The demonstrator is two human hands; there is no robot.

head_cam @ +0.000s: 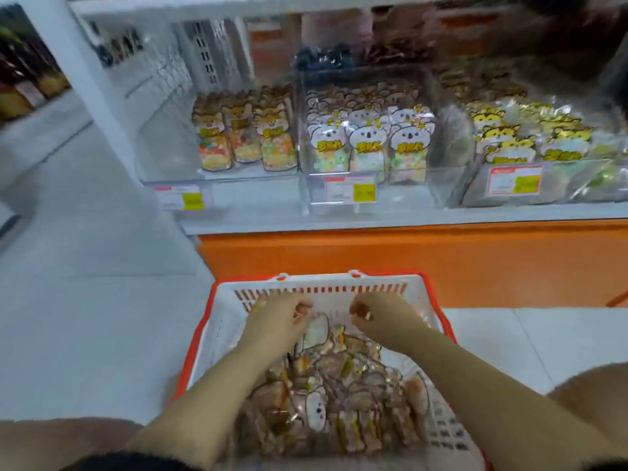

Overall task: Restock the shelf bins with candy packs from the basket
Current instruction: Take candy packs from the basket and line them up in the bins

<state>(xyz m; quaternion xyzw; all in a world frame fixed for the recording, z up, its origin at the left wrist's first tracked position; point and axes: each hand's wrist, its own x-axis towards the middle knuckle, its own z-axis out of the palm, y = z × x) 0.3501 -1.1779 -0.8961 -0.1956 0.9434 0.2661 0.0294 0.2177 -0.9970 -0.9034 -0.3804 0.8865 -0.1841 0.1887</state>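
Two hands reach into the white basket [319, 283] on the floor [85, 334] below the shelf bins [438, 188]: left hand [277, 319] and right hand [382, 317], fingers [301, 309] curled over the heaped candy packs [326, 396]; whether they grip any, I cannot tell.

Left hand [277, 317], right hand [382, 317] inside basket [326, 284]

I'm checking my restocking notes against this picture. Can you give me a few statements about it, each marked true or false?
1. The left hand and right hand reach into the basket. True.
2. The basket is empty. False: it holds many candy packs.
3. The middle bin holds koala packs. True.
4. The basket stands on the shelf. False: it stands on the floor, in front of the shelf.
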